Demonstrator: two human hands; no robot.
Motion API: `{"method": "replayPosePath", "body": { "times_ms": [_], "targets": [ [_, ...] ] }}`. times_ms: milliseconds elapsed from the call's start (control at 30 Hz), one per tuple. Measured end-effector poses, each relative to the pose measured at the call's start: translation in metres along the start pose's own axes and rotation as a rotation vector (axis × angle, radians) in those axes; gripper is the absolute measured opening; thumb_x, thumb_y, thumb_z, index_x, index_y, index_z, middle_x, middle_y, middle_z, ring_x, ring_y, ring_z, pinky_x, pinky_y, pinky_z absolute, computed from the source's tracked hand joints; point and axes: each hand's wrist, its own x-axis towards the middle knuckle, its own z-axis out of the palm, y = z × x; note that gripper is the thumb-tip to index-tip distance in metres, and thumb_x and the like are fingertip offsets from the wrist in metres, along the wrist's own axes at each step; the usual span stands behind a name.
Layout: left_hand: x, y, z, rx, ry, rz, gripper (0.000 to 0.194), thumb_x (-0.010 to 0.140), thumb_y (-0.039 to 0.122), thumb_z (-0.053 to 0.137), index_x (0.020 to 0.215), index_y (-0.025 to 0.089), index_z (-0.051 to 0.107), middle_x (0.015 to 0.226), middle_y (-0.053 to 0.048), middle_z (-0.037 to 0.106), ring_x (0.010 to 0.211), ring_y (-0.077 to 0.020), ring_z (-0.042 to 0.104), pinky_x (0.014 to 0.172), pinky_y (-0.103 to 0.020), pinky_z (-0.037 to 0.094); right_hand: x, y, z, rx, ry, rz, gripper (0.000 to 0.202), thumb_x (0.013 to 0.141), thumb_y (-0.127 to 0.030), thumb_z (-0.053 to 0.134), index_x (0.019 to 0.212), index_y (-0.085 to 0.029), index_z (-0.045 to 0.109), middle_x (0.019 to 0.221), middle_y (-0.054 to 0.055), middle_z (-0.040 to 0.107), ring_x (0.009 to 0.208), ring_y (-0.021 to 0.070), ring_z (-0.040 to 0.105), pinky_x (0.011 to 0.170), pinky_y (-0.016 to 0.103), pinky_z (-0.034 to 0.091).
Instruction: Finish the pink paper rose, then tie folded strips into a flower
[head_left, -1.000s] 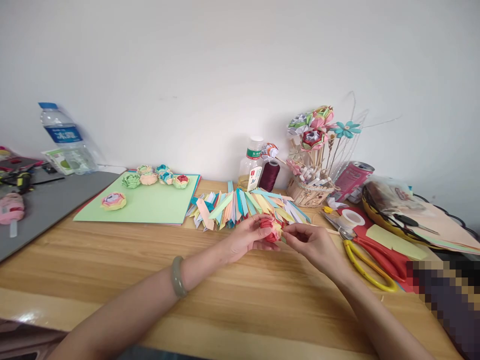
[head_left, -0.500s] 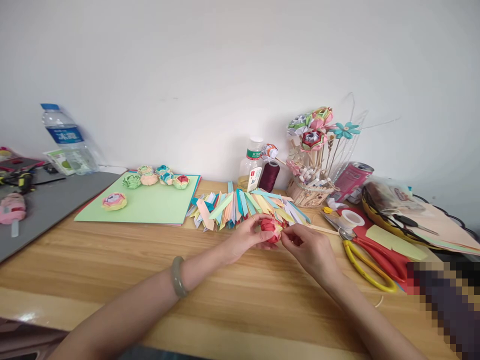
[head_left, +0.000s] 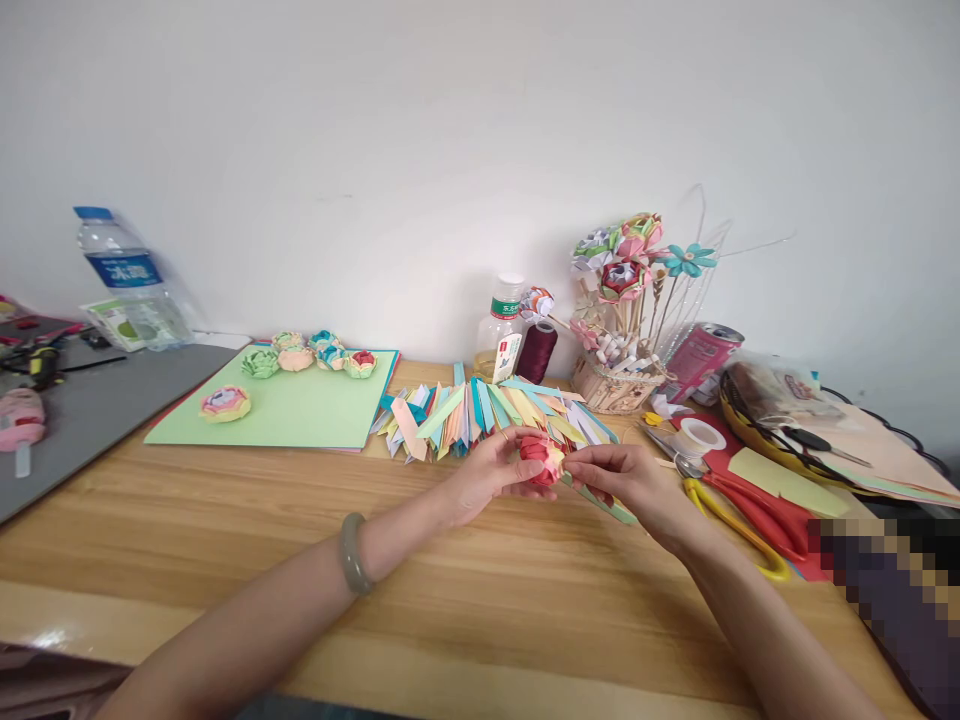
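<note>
My left hand is closed around a small red and pale yellow paper flower, its thumb across the front petals. At the flower's right edge, the fingertips of my right hand are pinched together. A light green paper strip slants down to the right from beside the flower, under those pinched fingers, which partly cover it. Just behind both hands lies a heap of folded paper strips in many colours.
Several paper flowers rest on green paper at left. Behind stand a glue bottle, a dark thread spool and a flower basket. Scissors and a white tape roll lie right. A water bottle is far left.
My right hand has shifted slightly right with its fingers more stretched out. The green strip has come into view beneath it. My left hand still holds the flower in nearly the same place.
</note>
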Motion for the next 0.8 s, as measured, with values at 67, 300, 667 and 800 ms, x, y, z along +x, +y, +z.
{"method": "replayPosePath", "body": {
  "times_ms": [67, 300, 667, 800],
  "targets": [
    [0.000, 0.000, 0.000, 0.001, -0.008, -0.010, 0.043, 0.070, 0.030, 0.065, 0.106, 0.019, 0.047, 0.097, -0.006, 0.055, 0.071, -0.0160, 0.063, 0.070, -0.032, 0.048, 0.001, 0.002, -0.002, 0.028, -0.011, 0.015, 0.030, 0.067, -0.041, 0.062, 0.076, -0.012, 0.065, 0.060, 0.001, 0.055, 0.049, 0.0073, 0.038, 0.044, 0.020, 0.030],
    [0.001, -0.001, 0.001, 0.036, 0.015, 0.005, 0.045, 0.067, 0.028, 0.067, 0.105, 0.019, 0.047, 0.096, -0.006, 0.057, 0.071, -0.0156, 0.063, 0.070, -0.032, 0.048, 0.001, 0.001, 0.005, -0.157, 0.082, -0.155, 0.024, 0.072, -0.038, 0.057, 0.074, -0.015, 0.066, 0.067, 0.003, 0.061, 0.055, 0.0112, 0.046, 0.050, 0.023, 0.036],
    [0.000, 0.000, 0.003, 0.030, -0.015, -0.002, 0.042, 0.067, 0.028, 0.067, 0.104, 0.019, 0.049, 0.094, -0.005, 0.058, 0.071, -0.0146, 0.063, 0.067, -0.029, 0.048, 0.000, -0.003, 0.001, -0.101, -0.029, -0.095, 0.028, 0.069, -0.040, 0.059, 0.068, -0.013, 0.066, 0.056, -0.001, 0.053, 0.047, 0.0067, 0.036, 0.043, 0.020, 0.030],
    [0.000, 0.001, -0.001, -0.015, -0.019, -0.027, 0.043, 0.069, 0.030, 0.066, 0.106, 0.020, 0.049, 0.099, -0.007, 0.058, 0.070, -0.0146, 0.063, 0.067, -0.028, 0.048, -0.002, -0.004, -0.005, -0.008, -0.162, -0.075, 0.033, 0.073, -0.042, 0.057, 0.083, -0.013, 0.068, 0.067, 0.003, 0.059, 0.050, 0.0071, 0.040, 0.045, 0.021, 0.032]
  ]
}}
